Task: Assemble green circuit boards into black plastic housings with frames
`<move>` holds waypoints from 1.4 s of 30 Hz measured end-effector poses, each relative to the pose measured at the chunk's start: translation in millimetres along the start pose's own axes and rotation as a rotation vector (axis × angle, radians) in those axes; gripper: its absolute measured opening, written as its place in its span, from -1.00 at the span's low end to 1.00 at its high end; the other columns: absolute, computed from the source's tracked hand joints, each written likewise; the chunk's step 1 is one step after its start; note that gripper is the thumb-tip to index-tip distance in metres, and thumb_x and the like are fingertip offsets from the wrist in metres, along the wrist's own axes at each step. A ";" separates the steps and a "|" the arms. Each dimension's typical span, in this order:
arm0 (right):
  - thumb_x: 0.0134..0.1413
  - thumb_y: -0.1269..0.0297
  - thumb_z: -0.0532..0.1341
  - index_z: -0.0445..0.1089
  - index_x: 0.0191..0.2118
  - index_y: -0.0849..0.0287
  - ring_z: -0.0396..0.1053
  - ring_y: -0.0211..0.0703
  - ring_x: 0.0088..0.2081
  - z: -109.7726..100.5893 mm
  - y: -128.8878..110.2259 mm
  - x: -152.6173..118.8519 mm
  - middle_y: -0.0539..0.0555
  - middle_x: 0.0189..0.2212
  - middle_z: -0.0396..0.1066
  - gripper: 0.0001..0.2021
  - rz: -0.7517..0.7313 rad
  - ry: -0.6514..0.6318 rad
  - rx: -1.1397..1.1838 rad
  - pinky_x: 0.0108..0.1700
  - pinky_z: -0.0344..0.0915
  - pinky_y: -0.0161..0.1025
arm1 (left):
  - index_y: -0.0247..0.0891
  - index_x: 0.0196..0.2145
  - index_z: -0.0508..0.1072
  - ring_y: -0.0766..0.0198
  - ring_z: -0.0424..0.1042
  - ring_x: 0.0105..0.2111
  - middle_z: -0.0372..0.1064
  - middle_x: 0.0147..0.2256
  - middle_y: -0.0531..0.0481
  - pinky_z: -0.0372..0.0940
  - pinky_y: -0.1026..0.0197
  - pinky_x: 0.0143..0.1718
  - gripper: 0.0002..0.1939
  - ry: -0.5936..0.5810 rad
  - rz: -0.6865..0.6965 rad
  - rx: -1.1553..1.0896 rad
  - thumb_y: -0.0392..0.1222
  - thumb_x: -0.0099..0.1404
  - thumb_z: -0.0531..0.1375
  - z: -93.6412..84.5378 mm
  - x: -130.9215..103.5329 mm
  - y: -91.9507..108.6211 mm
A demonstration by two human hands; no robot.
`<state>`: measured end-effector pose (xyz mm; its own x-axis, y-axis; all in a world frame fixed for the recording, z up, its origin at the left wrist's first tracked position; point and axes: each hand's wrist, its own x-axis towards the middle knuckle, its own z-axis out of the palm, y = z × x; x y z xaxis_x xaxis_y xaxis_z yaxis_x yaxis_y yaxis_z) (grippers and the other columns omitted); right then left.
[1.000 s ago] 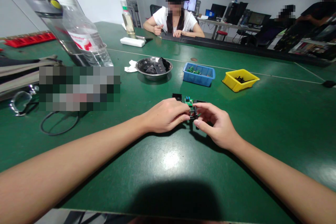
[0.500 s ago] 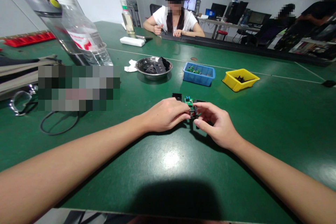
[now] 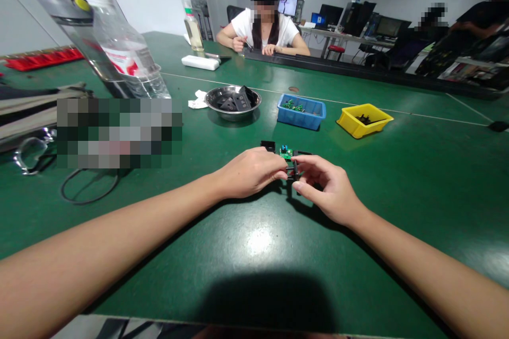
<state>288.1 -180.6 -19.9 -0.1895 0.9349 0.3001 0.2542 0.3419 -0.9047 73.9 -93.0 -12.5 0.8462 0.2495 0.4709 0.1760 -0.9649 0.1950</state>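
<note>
Between my two hands is a small black plastic part [image 3: 295, 169] with thin prongs. My left hand [image 3: 254, 172] is closed, its fingertips pinching the prong side. From the other side my right hand [image 3: 328, 185] grips the part's flat face between thumb and fingers. Just beyond the fingertips lies a green circuit board [image 3: 286, 153] with a blue component on it. A black block [image 3: 268, 146] sits to its left, partly behind my left hand. The part's finer details are too small to make out.
Farther back stand a metal bowl [image 3: 234, 114] of black pieces, a blue bin [image 3: 301, 119] with green boards and a yellow bin [image 3: 360, 126] with black parts. Tall bottles [image 3: 127, 58] and a cable loop [image 3: 89, 201] are at left. A person [image 3: 264, 26] sits across the green table [image 3: 191, 254].
Hardly anything differs. The black part and the fingertips on it have shifted very slightly to the left; both hands keep their grip.
</note>
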 end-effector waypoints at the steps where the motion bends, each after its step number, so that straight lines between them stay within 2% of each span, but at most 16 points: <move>1: 0.09 0.26 0.36 0.41 0.05 0.15 0.36 -0.29 -0.46 0.1 0.1 0.1 0.03 -0.30 0.47 -0.61 0.000 0.001 -0.002 -0.45 0.34 -0.31 | -0.26 -0.29 0.41 0.26 0.37 -0.41 0.46 -0.41 -0.04 0.17 0.23 -0.31 -0.47 -0.002 -0.002 -0.001 0.08 0.60 -0.18 0.0 0.0 0.0; 10: 0.11 0.26 0.36 0.42 0.06 0.15 0.38 -0.29 -0.45 -0.2 0.3 -0.4 0.04 -0.29 0.48 -0.61 -0.013 -0.002 -0.012 -0.44 0.35 -0.31 | -0.26 -0.31 0.40 0.27 0.34 -0.44 0.44 -0.43 -0.01 0.16 0.24 -0.33 -0.51 0.038 0.039 -0.009 0.05 0.60 -0.14 0.1 0.8 -0.6; 23: 0.08 0.26 0.37 0.41 0.05 0.15 0.36 -0.30 -0.46 0.0 0.2 -0.4 0.02 -0.31 0.47 -0.60 0.004 -0.007 0.012 -0.45 0.34 -0.31 | -0.26 -0.32 0.41 0.26 0.36 -0.42 0.45 -0.42 -0.04 0.18 0.22 -0.31 -0.43 -0.012 -0.012 -0.026 0.11 0.59 -0.19 0.7 0.0 -1.8; 36: 0.08 0.26 0.38 0.42 0.06 0.15 0.36 -0.30 -0.47 0.0 0.3 -0.6 0.02 -0.31 0.47 -0.59 0.000 -0.014 -0.008 -0.46 0.33 -0.32 | -0.26 -0.32 0.39 0.27 0.33 -0.44 0.42 -0.44 -0.01 0.16 0.22 -0.33 -0.56 0.026 0.023 -0.015 -0.03 0.60 -0.11 -0.9 0.8 -0.3; 42: 0.10 0.24 0.37 0.42 0.07 0.13 0.37 -0.28 -0.45 0.0 -0.1 -0.9 0.04 -0.29 0.48 -0.59 -0.003 -0.008 -0.020 -0.44 0.36 -0.30 | -0.25 -0.31 0.40 0.26 0.35 -0.43 0.43 -0.43 -0.02 0.17 0.22 -0.32 -0.52 0.008 -0.004 -0.008 0.03 0.60 -0.14 -0.8 0.9 0.1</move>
<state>288.3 -181.5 -20.0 -0.1979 0.9332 0.2998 0.2724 0.3462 -0.8978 74.2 -92.8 -11.4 0.8415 0.2544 0.4766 0.1757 -0.9631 0.2039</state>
